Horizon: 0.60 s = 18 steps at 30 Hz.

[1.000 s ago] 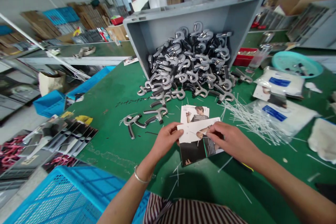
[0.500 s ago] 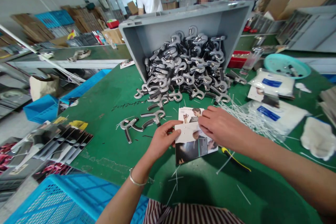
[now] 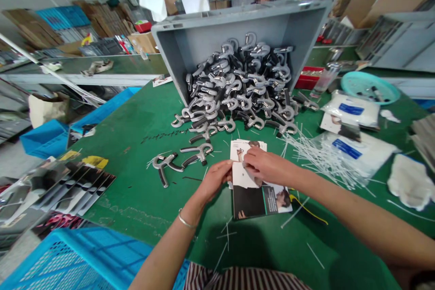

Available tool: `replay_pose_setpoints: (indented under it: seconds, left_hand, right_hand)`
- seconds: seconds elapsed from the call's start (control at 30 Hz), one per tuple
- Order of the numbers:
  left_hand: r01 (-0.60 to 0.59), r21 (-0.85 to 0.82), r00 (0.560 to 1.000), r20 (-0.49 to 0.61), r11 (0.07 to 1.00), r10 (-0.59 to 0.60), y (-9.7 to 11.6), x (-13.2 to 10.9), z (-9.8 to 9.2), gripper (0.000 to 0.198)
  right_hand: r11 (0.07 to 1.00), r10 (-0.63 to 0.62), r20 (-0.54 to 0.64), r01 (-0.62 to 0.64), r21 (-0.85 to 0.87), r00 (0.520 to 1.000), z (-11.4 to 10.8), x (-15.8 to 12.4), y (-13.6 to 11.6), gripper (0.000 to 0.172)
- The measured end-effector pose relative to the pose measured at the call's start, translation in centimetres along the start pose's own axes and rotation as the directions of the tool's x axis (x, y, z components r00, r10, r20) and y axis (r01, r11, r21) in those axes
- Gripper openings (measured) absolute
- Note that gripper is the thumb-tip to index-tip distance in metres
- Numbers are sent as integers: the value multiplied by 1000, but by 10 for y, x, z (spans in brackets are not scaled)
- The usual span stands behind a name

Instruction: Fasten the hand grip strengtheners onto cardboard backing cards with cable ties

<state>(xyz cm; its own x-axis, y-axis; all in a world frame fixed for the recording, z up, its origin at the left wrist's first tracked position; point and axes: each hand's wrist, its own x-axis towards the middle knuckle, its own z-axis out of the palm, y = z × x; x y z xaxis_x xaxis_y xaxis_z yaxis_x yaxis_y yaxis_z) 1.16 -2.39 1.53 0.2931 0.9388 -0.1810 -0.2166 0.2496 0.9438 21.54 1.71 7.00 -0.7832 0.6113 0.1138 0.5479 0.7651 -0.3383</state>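
Fingers (image 3: 227, 168) of the left hand (image 3: 215, 179) pinch the far-left corner of a printed card (image 3: 260, 199). The right hand (image 3: 268, 167) bears down on the card's white far half with its fingertips (image 3: 249, 164) drawn narrow, just beside the left. Whether they nip anything besides the card cannot be told. So held at two close points, the card lies flat on the near middle of the green table (image 3: 136, 122), overlapping a stack (image 3: 239, 146) of like cards just beyond. Farther off, a grey bin (image 3: 190, 41) is tipped on its side, so its grips (image 3: 238, 86) spill toward the person. Two grips (image 3: 199, 150) lie loose to the left and white ties (image 3: 316, 154) are strewn to the right, all within reach. Compared with half a second ago, the right hand has slid left, uncovering the card's right side, and the card sits squarer.
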Motion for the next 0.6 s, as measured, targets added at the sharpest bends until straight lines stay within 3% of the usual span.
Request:
replay_pose_setpoints:
  seconds: [0.1,0.2,0.27,0.37,0.47,0.53,0.6]
  left_hand:
    - [65,-161,998,-5,985,-67,-26,-1,-4,40]
    - [53,-60,998,-32,997,-55,-42,-7,-3,29]
    - [50,-11,997,-60,999,-51,-48,-11,-2,29]
    - [75,25,990,-122,997,-71,-57,-17,0,25]
    - [115,89,973,-211,989,-94,-67,-23,2,20]
    - [137,116,965,-241,984,-106,-70,-27,3,18]
    - [132,140,964,-248,981,-94,-67,-29,6,16]
  right_hand:
    - [998,-4,54,0,66,999,16,1,7,10]
    - [975,15,102,-37,220,995,29,-2,12,9]
    - [920,86,126,-128,370,988,33,-7,18,8]
    - [733,187,169,-252,632,968,38,-20,29,12]
    - [527,223,203,-293,798,954,49,-33,35,25]
    - [515,244,178,-283,809,953,58,-37,33,28]
    - [586,254,98,-233,776,962,64,-37,30,26]
